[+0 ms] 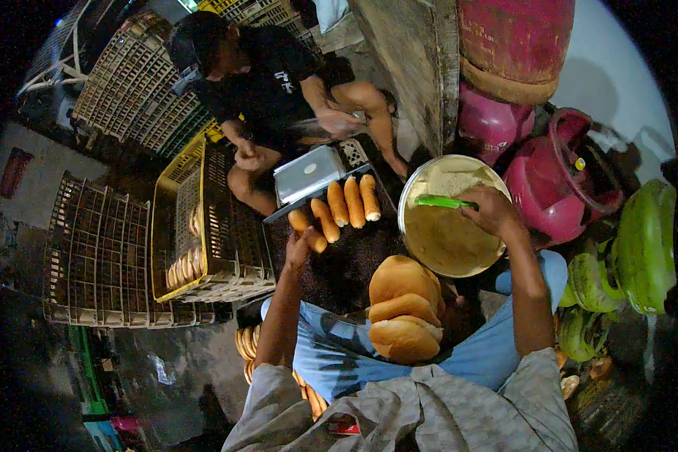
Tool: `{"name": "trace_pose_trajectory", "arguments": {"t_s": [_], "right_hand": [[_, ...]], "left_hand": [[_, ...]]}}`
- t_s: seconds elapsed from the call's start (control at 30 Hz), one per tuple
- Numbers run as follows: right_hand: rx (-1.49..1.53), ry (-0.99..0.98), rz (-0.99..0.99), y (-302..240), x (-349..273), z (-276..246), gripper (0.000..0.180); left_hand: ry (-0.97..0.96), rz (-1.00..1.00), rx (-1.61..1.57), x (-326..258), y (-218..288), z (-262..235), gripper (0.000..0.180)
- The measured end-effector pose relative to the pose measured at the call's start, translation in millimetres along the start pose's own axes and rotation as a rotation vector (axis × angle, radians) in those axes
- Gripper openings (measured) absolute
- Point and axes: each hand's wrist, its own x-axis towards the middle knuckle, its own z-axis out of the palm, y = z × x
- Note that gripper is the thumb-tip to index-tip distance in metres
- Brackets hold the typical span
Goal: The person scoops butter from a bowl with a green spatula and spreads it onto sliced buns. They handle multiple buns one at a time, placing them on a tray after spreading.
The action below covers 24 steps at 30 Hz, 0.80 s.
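Observation:
My left hand [298,250] is closed on a long bread roll [317,241] at the near left end of a row of long rolls [338,203]. These golden-brown rolls lie side by side before a metal box-shaped container [309,175]. To the right, my right hand [491,209] grips a tool with a bright green handle [444,201] over a large round basin [405,230]. Pale yellow-brown cream or paste [448,233] coats the inside of the basin. The tool's working end cannot be made out. Several larger rounded loaves [404,301] are stacked near my lap.
Opposite me sits another person [267,90] in dark clothes, one hand blurred. A yellow-rimmed crate [203,279] holding bread stands at left, beside more plastic crates [90,256]. Pink gas cylinders [546,184] and green ones [644,245] crowd the right. More rolls [246,343] lie below my left arm.

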Motion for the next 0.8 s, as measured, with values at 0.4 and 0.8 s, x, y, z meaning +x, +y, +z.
{"name": "trace_pose_trajectory", "arguments": {"t_s": [0.4, 0.8], "right_hand": [[-0.357, -0.464, 0.53, 2.2, -25.4, -28.4, 0.026], [-0.367, -0.503, 0.558, 29.2, -34.3, 24.3, 0.033]], "left_hand": [[-0.424, 1.077, 0.918, -289.7, 91.7, 96.8, 0.068], [-0.284, 0.796, 0.825, -267.0, 77.6, 93.2, 0.06]]}}
